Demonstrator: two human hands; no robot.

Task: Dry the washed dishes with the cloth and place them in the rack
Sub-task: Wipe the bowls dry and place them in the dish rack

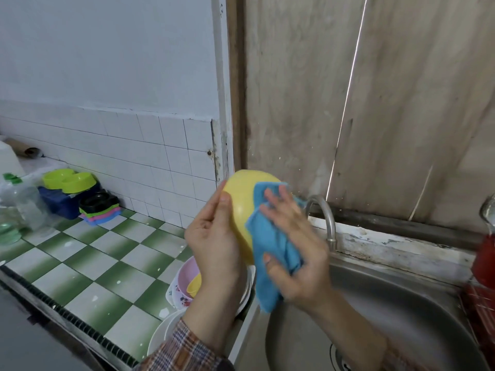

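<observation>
A yellow bowl [242, 199] is held up on edge above the left rim of the sink, its outer side facing me. My left hand [214, 236] grips its left rim, thumb on the outside. My right hand [294, 250] holds a blue cloth [273, 247] and presses it flat against the bowl's right side with spread fingers. The cloth hangs down below the hand. At the far right edge stands a red wire rack [479, 303], partly cut off.
A steel sink [401, 303] with a curved tap [325, 215] lies below my hands. Left of it, a pink bowl [186, 274] and white plates [163, 336] are stacked on the green-checked counter [88, 263]. Plastic containers [69, 180] and bottles stand far left. A wooden wall rises behind.
</observation>
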